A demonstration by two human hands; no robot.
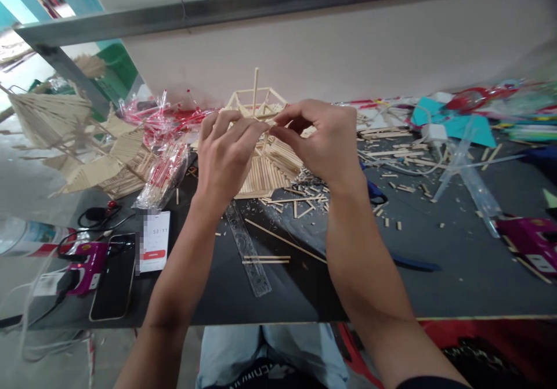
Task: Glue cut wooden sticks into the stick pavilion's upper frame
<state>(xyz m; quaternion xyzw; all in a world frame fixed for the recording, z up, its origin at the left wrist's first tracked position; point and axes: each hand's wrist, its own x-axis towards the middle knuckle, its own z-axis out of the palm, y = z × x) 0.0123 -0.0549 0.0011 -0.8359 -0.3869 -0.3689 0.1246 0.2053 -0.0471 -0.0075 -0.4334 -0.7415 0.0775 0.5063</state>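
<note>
A model built of thin wooden sticks (261, 177) stands on the dark table, with a striped stick base, an open frame at the back and an upright stick (256, 87) rising from it. My left hand (226, 151) is closed over the model's near left side, fingers bent and index fingertip at its middle. Beside that fingertip, my right hand (324, 137) pinches with thumb and forefinger. Whatever lies in this pinch is too small to make out. Both hands hide much of the model's upper part.
A clear ruler (248, 250) and loose sticks (266, 260) lie in front. Leftward are a bag of sticks (163, 171), two phones (114, 276), a purple power strip (89, 267) and another stick model (108, 157). Stick offcuts (304, 195) and a second purple strip (528, 241) lie rightward.
</note>
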